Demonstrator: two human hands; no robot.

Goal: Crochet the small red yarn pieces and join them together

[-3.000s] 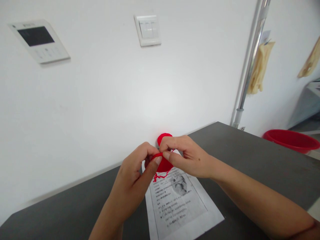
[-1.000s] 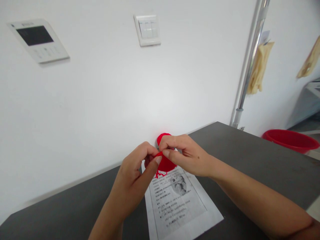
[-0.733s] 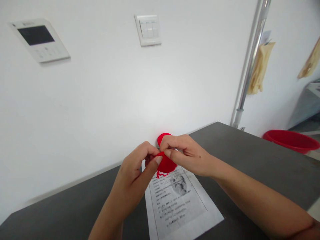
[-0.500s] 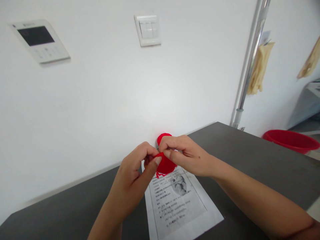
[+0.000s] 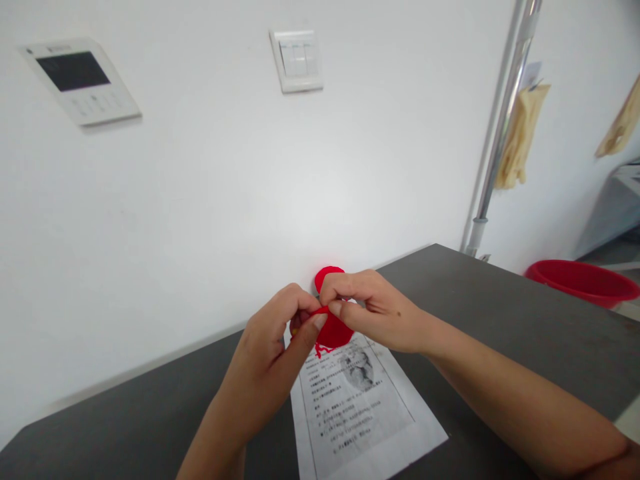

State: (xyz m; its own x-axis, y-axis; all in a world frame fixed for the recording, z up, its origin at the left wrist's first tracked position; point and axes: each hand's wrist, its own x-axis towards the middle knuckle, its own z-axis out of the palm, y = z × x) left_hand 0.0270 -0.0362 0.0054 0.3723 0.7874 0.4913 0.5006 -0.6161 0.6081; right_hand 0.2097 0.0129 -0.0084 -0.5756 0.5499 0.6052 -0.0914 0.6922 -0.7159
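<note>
My left hand [image 5: 270,360] and my right hand [image 5: 373,310] meet above the dark table [image 5: 500,327], both pinching a small red knitted piece [image 5: 333,331]. Thumb and forefinger of each hand close on its upper edge. A short red yarn tail [image 5: 319,350] hangs from its lower left. Behind my right fingers, by the wall, a red ball of yarn [image 5: 327,275] shows in part. Under the hands lies a printed sheet of paper [image 5: 357,413] with text and a small picture.
A white wall stands just behind the table, with a light switch [image 5: 296,60] and a control panel [image 5: 80,80]. A metal pole [image 5: 500,127] rises at the table's far right corner, yellowish gloves [image 5: 520,133] hanging beside it. A red basin [image 5: 583,280] sits lower right.
Hardly anything has shifted. My fingers have worked slightly along the red piece's top edge, and the piece hangs a little more bunched and to the right than three seconds ago.
</note>
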